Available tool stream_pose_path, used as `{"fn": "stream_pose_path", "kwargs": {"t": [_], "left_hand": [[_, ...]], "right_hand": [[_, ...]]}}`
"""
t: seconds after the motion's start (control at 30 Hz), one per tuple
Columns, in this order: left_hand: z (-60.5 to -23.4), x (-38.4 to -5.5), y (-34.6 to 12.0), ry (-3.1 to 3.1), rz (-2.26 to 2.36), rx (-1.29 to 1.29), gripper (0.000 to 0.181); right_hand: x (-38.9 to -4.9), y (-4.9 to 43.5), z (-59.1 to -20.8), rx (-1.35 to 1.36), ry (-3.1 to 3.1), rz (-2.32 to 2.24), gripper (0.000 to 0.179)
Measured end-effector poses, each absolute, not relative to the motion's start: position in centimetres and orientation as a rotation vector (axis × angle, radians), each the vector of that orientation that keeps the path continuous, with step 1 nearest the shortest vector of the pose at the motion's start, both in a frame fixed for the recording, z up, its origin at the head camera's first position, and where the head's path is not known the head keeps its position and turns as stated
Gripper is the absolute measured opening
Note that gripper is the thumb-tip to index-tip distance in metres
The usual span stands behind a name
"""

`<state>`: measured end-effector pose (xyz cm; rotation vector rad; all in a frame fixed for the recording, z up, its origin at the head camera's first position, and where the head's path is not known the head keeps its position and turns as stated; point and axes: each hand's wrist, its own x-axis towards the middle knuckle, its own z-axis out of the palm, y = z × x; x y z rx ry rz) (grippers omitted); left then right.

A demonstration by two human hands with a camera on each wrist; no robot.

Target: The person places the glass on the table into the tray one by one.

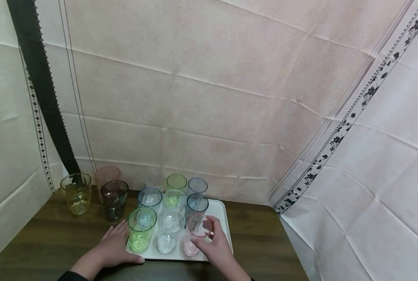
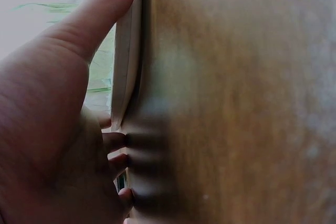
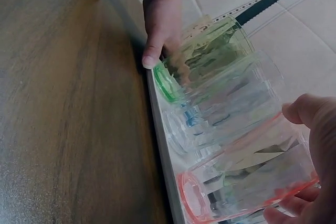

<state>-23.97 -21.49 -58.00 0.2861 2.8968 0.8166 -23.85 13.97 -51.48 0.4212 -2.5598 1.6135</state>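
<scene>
In the head view my right hand (image 1: 220, 246) grips a pink-tinted tumbler (image 1: 192, 246) near its rim, thumb on the near side and fingers on the far side. The pink tumbler (image 3: 252, 171) stands at the front right of a white tray (image 1: 224, 218), its base at the tray's edge in the right wrist view. My left hand (image 1: 112, 246) rests at the tray's front left corner, fingers extended along the side. Its thumb (image 2: 100, 11) lies against the front edge. Beside the pink tumbler stand a clear tumbler (image 1: 169, 234) and a green one (image 1: 140, 236).
Behind them on the tray are several more tumblers, including a blue one (image 1: 150, 199) and a dark blue one (image 1: 197, 203). Left of the tray stand a yellow (image 1: 76, 195), a dark (image 1: 114, 203) and a pink tumbler (image 1: 105, 173). Patterned cloth (image 1: 195, 97) hangs behind the wooden table (image 1: 265, 242).
</scene>
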Motion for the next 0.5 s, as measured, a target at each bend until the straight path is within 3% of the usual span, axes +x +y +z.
{"fn": "stream_pose_path", "kwargs": {"t": [0.5], "left_hand": [[-57.69, -23.79, -21.43, 2.896, 0.836, 0.295, 0.142]], "right_hand": [[-23.8, 13.66, -51.8, 0.404, -2.588, 1.575, 0.084]]}}
